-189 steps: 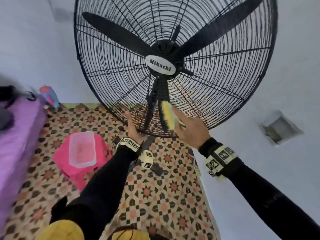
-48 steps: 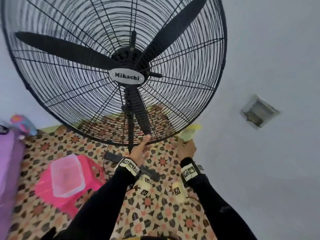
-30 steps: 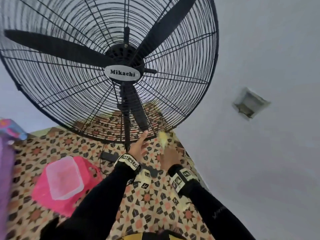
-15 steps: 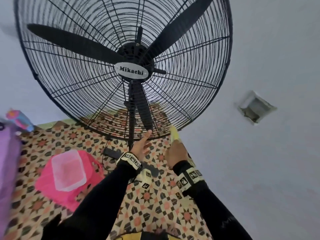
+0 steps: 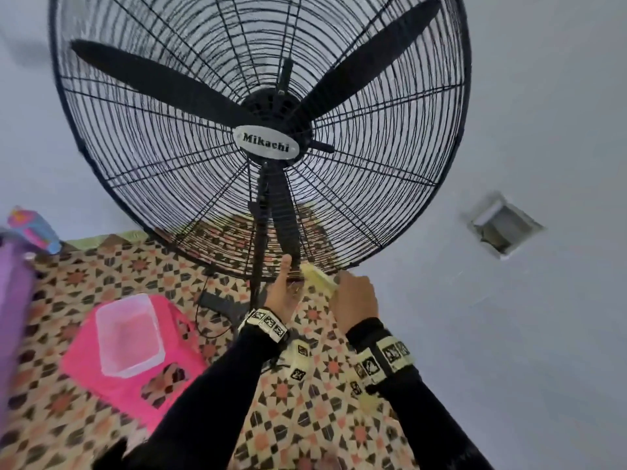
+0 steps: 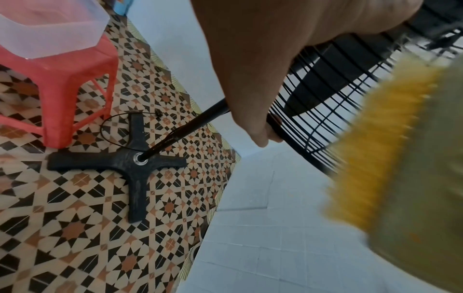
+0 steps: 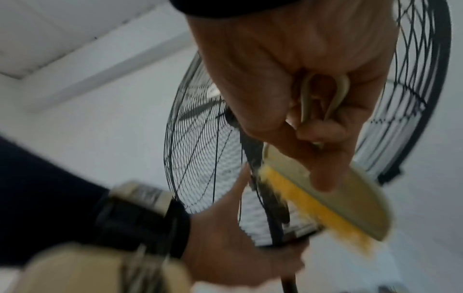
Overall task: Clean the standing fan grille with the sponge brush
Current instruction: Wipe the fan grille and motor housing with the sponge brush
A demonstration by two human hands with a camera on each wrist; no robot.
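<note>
The black standing fan grille (image 5: 163, 157) with a "Mikachi" badge fills the upper head view. My left hand (image 5: 281, 296) grips the grille's bottom rim (image 6: 298, 148), fingers curled over it and thumb pointing up. Just to its right, my right hand (image 5: 355, 298) holds the brush (image 5: 319, 277) by its looped handle (image 7: 325, 95). The yellow bristles (image 7: 308, 206) lie against the lowest wires of the grille (image 7: 200, 138), next to the left hand (image 7: 235, 249). In the left wrist view the brush (image 6: 400, 158) is a blur.
The fan's pole runs down to a black cross base (image 6: 135, 164) with a cable on the patterned floor. A pink stool (image 5: 135, 368) carrying a clear plastic tub (image 5: 127, 334) stands to the left. Pale walls with a recessed box (image 5: 502, 225) lie to the right.
The right hand with the brush dropped from under the hub to the bottom rim, then swept left and right along it, ending close to the left hand. The left hand stayed on the rim.
</note>
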